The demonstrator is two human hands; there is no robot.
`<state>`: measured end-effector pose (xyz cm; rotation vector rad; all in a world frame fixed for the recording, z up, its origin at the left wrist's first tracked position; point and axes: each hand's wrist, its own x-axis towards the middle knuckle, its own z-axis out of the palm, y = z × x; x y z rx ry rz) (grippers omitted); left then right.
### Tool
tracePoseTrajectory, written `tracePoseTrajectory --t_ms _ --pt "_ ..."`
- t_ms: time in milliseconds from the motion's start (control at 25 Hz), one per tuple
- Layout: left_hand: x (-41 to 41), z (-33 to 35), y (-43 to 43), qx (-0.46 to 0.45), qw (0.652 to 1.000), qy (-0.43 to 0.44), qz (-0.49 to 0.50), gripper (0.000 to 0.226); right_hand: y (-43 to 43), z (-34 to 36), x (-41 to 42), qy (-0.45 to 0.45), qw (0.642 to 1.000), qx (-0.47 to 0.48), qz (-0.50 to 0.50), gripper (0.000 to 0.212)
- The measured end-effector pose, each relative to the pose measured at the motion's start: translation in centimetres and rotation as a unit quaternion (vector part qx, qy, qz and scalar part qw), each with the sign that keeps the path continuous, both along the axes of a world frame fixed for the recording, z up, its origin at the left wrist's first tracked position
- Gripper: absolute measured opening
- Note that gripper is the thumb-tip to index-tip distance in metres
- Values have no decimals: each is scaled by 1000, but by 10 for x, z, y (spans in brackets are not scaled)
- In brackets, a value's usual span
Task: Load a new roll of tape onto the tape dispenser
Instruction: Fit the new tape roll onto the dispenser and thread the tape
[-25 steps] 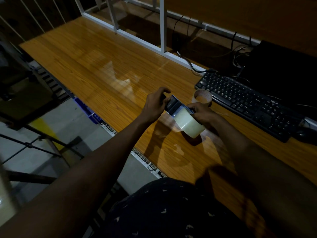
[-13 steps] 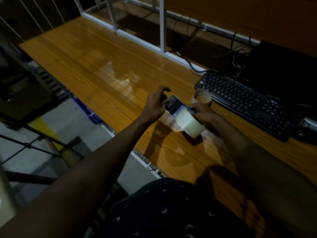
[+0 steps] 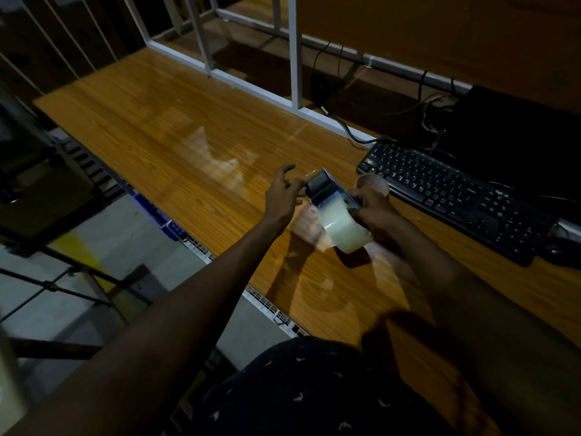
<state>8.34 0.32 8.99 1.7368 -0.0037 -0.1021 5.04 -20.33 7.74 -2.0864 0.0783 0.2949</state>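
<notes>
Most steps look done: roll sits in dispenser; right hand grips dispenser; left hand at its front, grip unclear; threading likely left.

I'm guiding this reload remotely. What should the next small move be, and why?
Probably the left hand should draw the tape's loose end over the front roller. The clear roll already sits in the dispenser, which the right hand holds, and the left fingers are at its front end.
</notes>
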Motion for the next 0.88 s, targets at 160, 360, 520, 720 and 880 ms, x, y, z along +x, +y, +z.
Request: tracePoseTrajectory --t_ms 160,360,520,720,880 --pt "23 9 0 -15 998 59 -10 81 16 12 7 -106 990 -91 -8 11" --pt "45 15 5 -64 996 62 21 79 34 20 11 -179 978 -92 -57 14" --pt "60 25 9 -100 993 63 -22 70 43 30 26 -149 984 1 -96 19" --pt "72 63 19 -134 978 -31 -155 62 32 49 37 51 964 258 -24 38" --pt "81 105 19 -202 957 -67 -199 58 28 77 41 87 910 405 15 64"
